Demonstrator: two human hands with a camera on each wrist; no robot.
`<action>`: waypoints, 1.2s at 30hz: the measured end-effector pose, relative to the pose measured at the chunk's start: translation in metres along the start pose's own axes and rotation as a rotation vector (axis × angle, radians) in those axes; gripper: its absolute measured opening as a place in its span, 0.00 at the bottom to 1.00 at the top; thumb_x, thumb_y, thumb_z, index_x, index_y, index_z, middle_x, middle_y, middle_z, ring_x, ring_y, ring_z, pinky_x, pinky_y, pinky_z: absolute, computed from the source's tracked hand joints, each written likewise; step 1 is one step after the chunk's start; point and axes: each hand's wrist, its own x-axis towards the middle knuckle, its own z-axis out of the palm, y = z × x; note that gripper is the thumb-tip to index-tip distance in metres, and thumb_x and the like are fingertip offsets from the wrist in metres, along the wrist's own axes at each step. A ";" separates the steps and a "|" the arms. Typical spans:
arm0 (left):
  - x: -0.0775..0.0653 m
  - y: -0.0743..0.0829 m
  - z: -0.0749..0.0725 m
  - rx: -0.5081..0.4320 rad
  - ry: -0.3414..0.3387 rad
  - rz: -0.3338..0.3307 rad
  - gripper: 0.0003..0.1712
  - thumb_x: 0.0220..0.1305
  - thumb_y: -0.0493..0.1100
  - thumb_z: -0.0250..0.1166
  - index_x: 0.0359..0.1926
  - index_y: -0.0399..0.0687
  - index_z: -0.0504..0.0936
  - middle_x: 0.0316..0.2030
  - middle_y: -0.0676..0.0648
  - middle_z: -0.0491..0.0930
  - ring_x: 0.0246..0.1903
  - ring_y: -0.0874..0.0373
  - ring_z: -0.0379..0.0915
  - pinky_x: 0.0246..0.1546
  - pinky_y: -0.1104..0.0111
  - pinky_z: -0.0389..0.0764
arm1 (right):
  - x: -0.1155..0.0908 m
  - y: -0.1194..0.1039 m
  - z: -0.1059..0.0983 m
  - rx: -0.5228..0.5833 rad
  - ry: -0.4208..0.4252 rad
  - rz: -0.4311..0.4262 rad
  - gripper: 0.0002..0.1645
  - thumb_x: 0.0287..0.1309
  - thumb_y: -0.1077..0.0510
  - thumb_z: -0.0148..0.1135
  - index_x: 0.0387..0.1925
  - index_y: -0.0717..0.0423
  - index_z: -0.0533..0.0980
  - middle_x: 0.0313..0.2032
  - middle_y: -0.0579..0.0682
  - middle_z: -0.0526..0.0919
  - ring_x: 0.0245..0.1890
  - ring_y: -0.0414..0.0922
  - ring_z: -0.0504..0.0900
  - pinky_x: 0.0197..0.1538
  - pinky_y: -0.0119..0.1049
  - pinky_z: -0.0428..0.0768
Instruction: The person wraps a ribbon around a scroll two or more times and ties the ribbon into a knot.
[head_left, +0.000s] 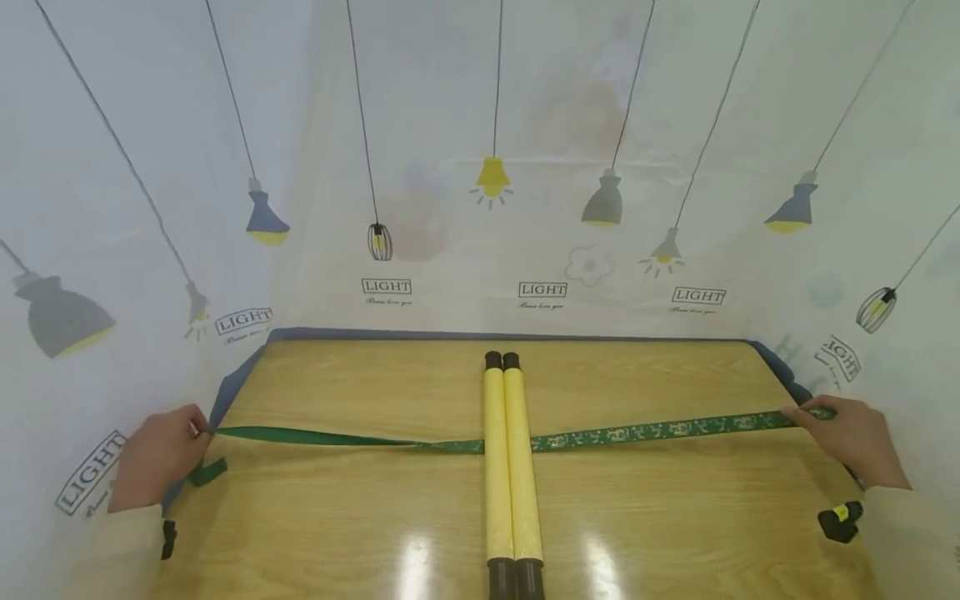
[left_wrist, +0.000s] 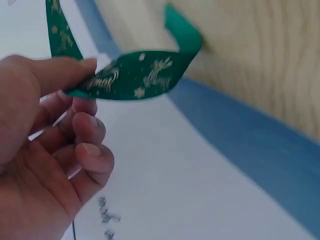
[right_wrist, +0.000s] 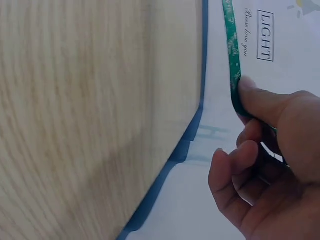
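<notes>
A green ribbon (head_left: 622, 435) with pale gold prints stretches across the table from hand to hand. My left hand (head_left: 159, 454) pinches it near one end between thumb and forefinger; in the left wrist view a loose tail of ribbon (left_wrist: 135, 75) curls out past the fingers. At the other end, my right hand (head_left: 851, 433) pinches the ribbon (right_wrist: 231, 50) between thumb and forefinger. Two yellow tubes (head_left: 504, 467) with dark brown ends lie side by side at the middle. The ribbon's middle part is hidden at the tubes, and its left half is twisted, showing the plain side.
The wooden table (head_left: 337, 517) has a blue edge (head_left: 510, 335). White sheets printed with lamps (head_left: 492, 177) stand around the back and sides. A black and yellow object (head_left: 841, 522) lies near the right sleeve; a dark object (head_left: 168, 539) sits at the left edge.
</notes>
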 end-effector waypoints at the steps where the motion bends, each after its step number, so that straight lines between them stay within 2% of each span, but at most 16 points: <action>1: 0.000 0.000 0.002 0.003 -0.001 -0.004 0.06 0.58 0.37 0.62 0.32 0.37 0.76 0.18 0.50 0.75 0.16 0.57 0.69 0.15 0.64 0.70 | 0.000 0.002 0.002 0.003 -0.014 0.008 0.44 0.65 0.32 0.54 0.49 0.74 0.77 0.53 0.83 0.69 0.45 0.76 0.72 0.41 0.66 0.72; 3: 0.001 0.001 0.005 -0.004 -0.035 -0.021 0.07 0.57 0.37 0.63 0.32 0.36 0.77 0.20 0.47 0.77 0.17 0.56 0.70 0.16 0.64 0.71 | -0.001 0.004 0.005 -0.005 -0.031 0.009 0.43 0.66 0.33 0.53 0.49 0.74 0.77 0.54 0.83 0.68 0.46 0.77 0.70 0.43 0.67 0.71; 5: 0.003 0.001 0.003 -0.015 -0.120 -0.056 0.10 0.57 0.38 0.65 0.35 0.34 0.77 0.25 0.41 0.79 0.21 0.53 0.73 0.20 0.61 0.74 | -0.002 0.005 0.006 -0.012 -0.042 0.012 0.40 0.67 0.35 0.53 0.48 0.74 0.77 0.53 0.83 0.70 0.45 0.76 0.71 0.43 0.66 0.72; 7: 0.005 0.003 0.000 -0.028 -0.194 -0.076 0.16 0.56 0.40 0.67 0.40 0.30 0.78 0.32 0.35 0.79 0.27 0.49 0.75 0.25 0.58 0.77 | -0.003 0.005 0.006 -0.008 -0.063 0.024 0.38 0.68 0.38 0.53 0.48 0.74 0.76 0.50 0.81 0.72 0.43 0.74 0.73 0.40 0.62 0.74; 9: 0.006 0.007 -0.002 -0.031 -0.232 -0.073 0.23 0.54 0.41 0.69 0.44 0.27 0.77 0.38 0.30 0.78 0.32 0.44 0.75 0.30 0.54 0.77 | -0.003 0.006 0.005 -0.006 -0.090 0.035 0.37 0.69 0.39 0.53 0.49 0.74 0.74 0.47 0.80 0.74 0.42 0.72 0.74 0.39 0.59 0.75; 12: 0.007 0.016 -0.003 -0.032 -0.223 -0.053 0.31 0.53 0.45 0.71 0.51 0.25 0.75 0.43 0.25 0.74 0.40 0.36 0.72 0.37 0.49 0.76 | -0.005 0.005 0.004 -0.011 -0.132 0.042 0.37 0.69 0.40 0.52 0.52 0.75 0.72 0.48 0.79 0.74 0.43 0.72 0.73 0.40 0.60 0.74; 16: 0.004 0.041 0.000 -0.060 -0.138 -0.001 0.31 0.57 0.49 0.69 0.50 0.27 0.74 0.45 0.26 0.72 0.43 0.34 0.69 0.39 0.47 0.74 | -0.007 -0.003 0.007 -0.037 -0.109 -0.004 0.36 0.69 0.43 0.52 0.54 0.78 0.70 0.52 0.83 0.69 0.48 0.77 0.67 0.53 0.69 0.61; 19: 0.001 0.069 0.007 -0.129 -0.107 0.018 0.24 0.64 0.52 0.64 0.42 0.32 0.75 0.38 0.34 0.75 0.36 0.42 0.71 0.35 0.53 0.74 | -0.008 -0.020 0.010 -0.015 -0.082 -0.037 0.35 0.70 0.45 0.53 0.54 0.78 0.70 0.52 0.82 0.70 0.48 0.76 0.68 0.52 0.69 0.62; 21: -0.001 0.089 0.015 -0.180 -0.120 0.013 0.24 0.68 0.57 0.60 0.36 0.37 0.76 0.30 0.41 0.75 0.30 0.48 0.71 0.30 0.58 0.73 | -0.008 -0.038 0.014 0.016 -0.097 -0.039 0.35 0.70 0.43 0.51 0.54 0.76 0.71 0.51 0.79 0.72 0.46 0.72 0.72 0.47 0.63 0.70; 23: 0.000 0.109 0.025 -0.239 -0.153 -0.011 0.27 0.70 0.61 0.56 0.29 0.41 0.75 0.23 0.46 0.74 0.24 0.53 0.71 0.26 0.62 0.71 | -0.008 -0.056 0.018 0.047 -0.127 -0.039 0.38 0.71 0.40 0.50 0.53 0.75 0.71 0.48 0.76 0.75 0.43 0.68 0.76 0.39 0.58 0.76; 28: 0.004 0.150 0.056 -0.368 -0.272 -0.084 0.37 0.69 0.68 0.51 0.18 0.44 0.76 0.12 0.46 0.74 0.11 0.57 0.65 0.19 0.65 0.70 | -0.008 -0.096 0.035 0.070 -0.226 -0.046 0.42 0.70 0.34 0.47 0.49 0.74 0.75 0.41 0.67 0.81 0.35 0.57 0.80 0.36 0.51 0.78; 31: 0.005 0.165 0.070 -0.442 -0.327 -0.143 0.40 0.69 0.69 0.51 0.15 0.42 0.79 0.11 0.45 0.75 0.09 0.57 0.62 0.15 0.66 0.67 | -0.008 -0.115 0.047 0.072 -0.300 -0.021 0.41 0.69 0.33 0.48 0.38 0.70 0.80 0.29 0.58 0.82 0.27 0.50 0.79 0.32 0.45 0.77; 33: 0.006 0.172 0.077 -0.489 -0.334 -0.180 0.41 0.69 0.69 0.51 0.16 0.40 0.81 0.11 0.45 0.75 0.09 0.57 0.66 0.14 0.68 0.66 | -0.010 -0.123 0.055 0.084 -0.349 0.012 0.39 0.69 0.32 0.47 0.28 0.64 0.80 0.21 0.52 0.79 0.22 0.46 0.76 0.28 0.41 0.74; 36: 0.007 0.181 0.083 -0.531 -0.330 -0.233 0.41 0.68 0.69 0.52 0.17 0.38 0.82 0.12 0.46 0.76 0.11 0.55 0.71 0.13 0.69 0.67 | -0.011 -0.133 0.064 0.095 -0.403 0.055 0.39 0.69 0.32 0.47 0.15 0.56 0.76 0.13 0.47 0.74 0.15 0.43 0.70 0.26 0.37 0.69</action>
